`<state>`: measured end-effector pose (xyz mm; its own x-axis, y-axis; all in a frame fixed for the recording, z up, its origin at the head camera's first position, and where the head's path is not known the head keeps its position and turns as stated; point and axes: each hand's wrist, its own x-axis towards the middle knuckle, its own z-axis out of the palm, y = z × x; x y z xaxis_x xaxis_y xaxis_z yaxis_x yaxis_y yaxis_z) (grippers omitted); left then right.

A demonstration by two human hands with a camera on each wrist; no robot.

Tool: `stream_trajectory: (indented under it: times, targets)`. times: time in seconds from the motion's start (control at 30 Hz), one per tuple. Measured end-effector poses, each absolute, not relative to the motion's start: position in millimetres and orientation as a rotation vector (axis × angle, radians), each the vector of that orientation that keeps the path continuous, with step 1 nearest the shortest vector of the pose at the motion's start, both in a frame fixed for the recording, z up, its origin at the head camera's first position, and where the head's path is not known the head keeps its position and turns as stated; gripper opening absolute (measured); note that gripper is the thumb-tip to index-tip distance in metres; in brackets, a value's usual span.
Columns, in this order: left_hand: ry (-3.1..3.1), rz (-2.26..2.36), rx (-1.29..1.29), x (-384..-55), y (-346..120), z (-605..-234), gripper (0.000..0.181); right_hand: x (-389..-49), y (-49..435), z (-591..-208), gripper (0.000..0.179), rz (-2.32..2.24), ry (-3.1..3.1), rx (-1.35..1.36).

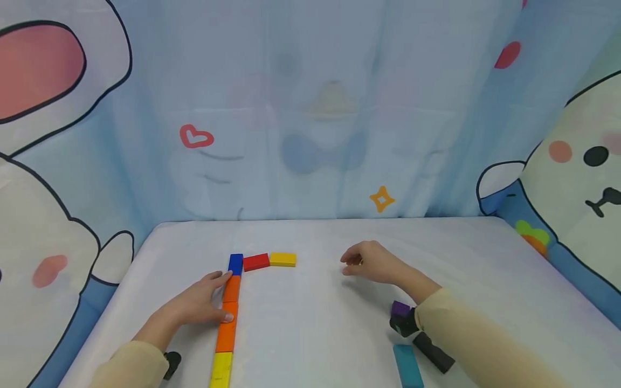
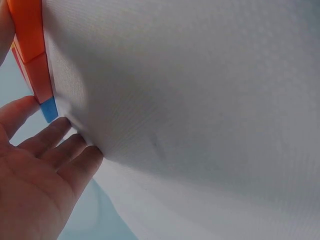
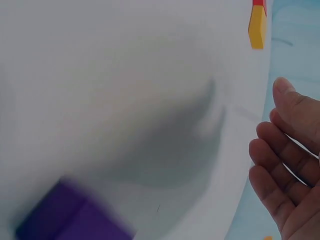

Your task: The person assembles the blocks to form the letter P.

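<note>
One loose left hand [image 1: 196,303] touches the orange blocks [image 1: 232,289] just nearer than the blue block [image 1: 235,262]; the right hand [image 1: 373,262], bent but empty, is well right of it. A left hand nudge could push those orange blocks crooked.

Block column [image 1: 226,335] on tabletop [image 1: 310,323], backdrop [image 1: 310,64] behind it; L hand [image 1: 195,303] at column's L side, touching. Two-blk row [image 1: 268,260] runs R from column's far end. R hand [image 1: 375,262] & 2 loose blks [image 1: 408,367] well R of column, hand abt level w/ far end, blks w/ nearer part.
</note>
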<state>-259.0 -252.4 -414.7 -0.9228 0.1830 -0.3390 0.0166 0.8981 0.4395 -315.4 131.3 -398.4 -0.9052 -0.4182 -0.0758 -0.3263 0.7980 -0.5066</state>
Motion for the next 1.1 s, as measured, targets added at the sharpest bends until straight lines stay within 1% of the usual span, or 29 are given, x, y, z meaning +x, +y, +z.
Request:
stream_trajectory:
  times: [0.2,0.4,0.67,0.77,0.9,1.1]
  targets:
    - [2.689,0.613,0.158,-259.2,-253.5,-414.5,0.096,-289.3,185.5,-392.2,0.028,-0.751,2.848,-0.591]
    - [2.685,0.614,0.162,-259.8,-254.5,-414.5,0.097,-264.6,237.8,-393.3,0.030,-0.711,2.888,-0.463]
    - [2.672,0.618,0.170,-260.3,-253.2,-414.8,0.096,-228.4,296.6,-408.2,0.030,-0.677,2.860,-0.261]
    - [2.672,0.617,0.161,-259.8,-253.8,-415.0,0.096,-217.8,311.2,-415.5,0.032,-0.678,2.853,-0.202]
    - [2.672,0.619,0.152,-259.4,-254.8,-415.8,0.097,-208.5,322.0,-423.1,0.040,-0.708,2.808,-0.185]
    - [2.657,0.625,0.156,-259.6,-253.7,-415.0,0.098,-201.2,330.6,-426.9,0.045,-0.736,2.772,-0.215]
